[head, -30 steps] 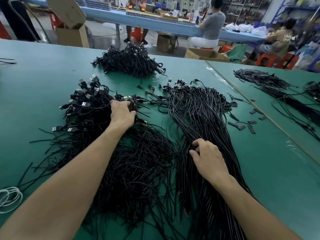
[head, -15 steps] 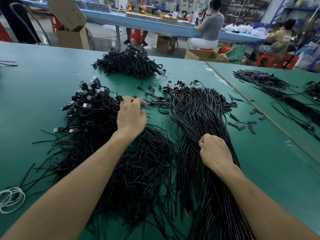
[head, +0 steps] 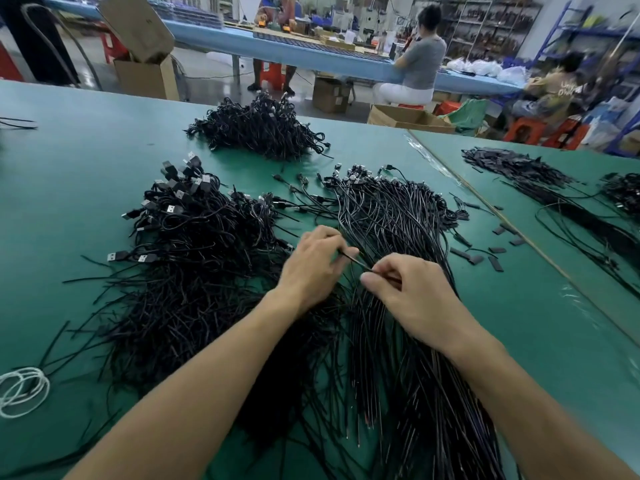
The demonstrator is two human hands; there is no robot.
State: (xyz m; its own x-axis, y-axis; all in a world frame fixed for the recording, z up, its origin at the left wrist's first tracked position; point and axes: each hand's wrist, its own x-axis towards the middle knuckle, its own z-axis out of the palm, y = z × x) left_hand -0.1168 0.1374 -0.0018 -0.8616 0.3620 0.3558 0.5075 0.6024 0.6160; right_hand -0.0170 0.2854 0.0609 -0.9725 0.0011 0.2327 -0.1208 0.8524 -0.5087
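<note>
Head view, step in hand: the person seems to be singling out one thin black cable above the piles on the green table.
Cable, place: it spans the short gap between the two hands, slanting from far left to near right, over the near part of the straight bundle.
Doing it well: keeping the pinches close together should hold the strand stiff. Lifting it clear of the strands beneath should avoid dragging neighbours along.
Risk: the plug-ended heap on the left tangles easily, so a slow pull looks wiser.
Left hand: fingertips curled and pinching the cable's far end, forearm reaching in from near left.
Right hand: thumb and forefinger clamped on the near end, knuckles up, other fingers tucked.
Hands together: almost touching, joined by the cable.
Nearby: short black sleeve pieces lie on the right.
</note>
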